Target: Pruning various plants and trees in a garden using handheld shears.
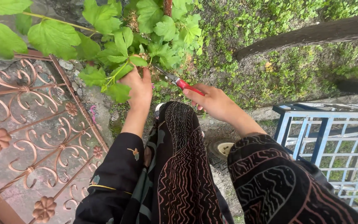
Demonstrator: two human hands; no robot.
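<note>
Two hands at a leafy shrub
left hand point(137, 89) pinches a leafy stem point(119, 72); right hand point(212, 101) closed around red-handled pruning shears point(179, 81).

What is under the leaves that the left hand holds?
Under the leaves show the left hand, bare stones and the tips of the red-handled shears. The stem being held is covered by foliage.

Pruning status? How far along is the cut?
Done: the left hand grips a leafy shoot and the right hand holds the red-handled pruners. In hand: blades point into the foliage. Left: no cut stem or fallen clippings visible; whether the blades have closed is hidden by leaves.
</note>
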